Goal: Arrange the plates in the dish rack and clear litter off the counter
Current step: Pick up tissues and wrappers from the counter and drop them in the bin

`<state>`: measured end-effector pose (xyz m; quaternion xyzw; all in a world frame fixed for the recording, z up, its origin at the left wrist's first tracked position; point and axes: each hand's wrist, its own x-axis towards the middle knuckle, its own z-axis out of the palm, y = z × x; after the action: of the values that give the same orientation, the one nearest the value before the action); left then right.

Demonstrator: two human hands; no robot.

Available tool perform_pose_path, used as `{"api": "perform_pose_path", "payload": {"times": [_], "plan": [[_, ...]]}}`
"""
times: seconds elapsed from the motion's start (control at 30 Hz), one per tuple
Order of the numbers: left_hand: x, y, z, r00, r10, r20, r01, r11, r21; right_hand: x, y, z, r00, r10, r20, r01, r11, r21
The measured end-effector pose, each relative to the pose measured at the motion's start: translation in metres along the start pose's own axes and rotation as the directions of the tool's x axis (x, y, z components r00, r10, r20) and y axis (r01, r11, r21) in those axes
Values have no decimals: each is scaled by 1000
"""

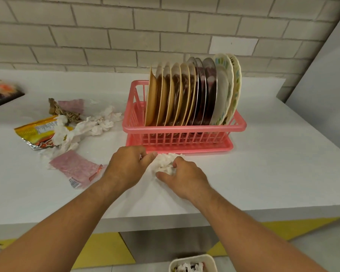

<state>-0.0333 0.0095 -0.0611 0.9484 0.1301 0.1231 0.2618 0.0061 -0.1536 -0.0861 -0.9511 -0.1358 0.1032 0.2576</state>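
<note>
Item: crumpled tissue, cupped between fingers of left hand and right hand; to be gathered inward whole, no shreds left beneath fingertips.

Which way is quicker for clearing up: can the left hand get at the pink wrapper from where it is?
Probably yes. The pink wrapper lies flat on the counter just left of the left hand, nothing between them. But that hand is gathering the white tissue with the right hand.

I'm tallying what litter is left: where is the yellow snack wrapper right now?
In the head view, the yellow snack wrapper lies on the counter's left side, partly under crumpled white tissues, left of the pink dish rack.
</note>
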Motion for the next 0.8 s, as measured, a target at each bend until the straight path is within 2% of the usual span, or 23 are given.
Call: {"api": "perform_pose_path", "payload": {"times": [0.1,0.17,0.43,0.53,0.67,0.8], "plan": [[1,-10,-4,1000,9,22,-8,998,-63,4,-4,8,1000,-12,17,14,995,-96],[1,-17,-5,999,7,52,-4,998,-60,4,-2,8,999,-23,45,27,996,-85],[1,-26,5,996,68,59,-57,984,-171,-6,14,-18,995,48,91,-68,970,235],[3,-22,13,988,125,96,-105,976,-191,-10,15,-23,995,89,41,-96,967,235],[1,-19,24,972,191,139,-157,962,-224,-12,17,-25,995,14,-96,-12,1000,27],[-1,-18,31,957,233,172,-188,951,-245,-17,22,-20,982,101,-157,-74,982,171]]}}
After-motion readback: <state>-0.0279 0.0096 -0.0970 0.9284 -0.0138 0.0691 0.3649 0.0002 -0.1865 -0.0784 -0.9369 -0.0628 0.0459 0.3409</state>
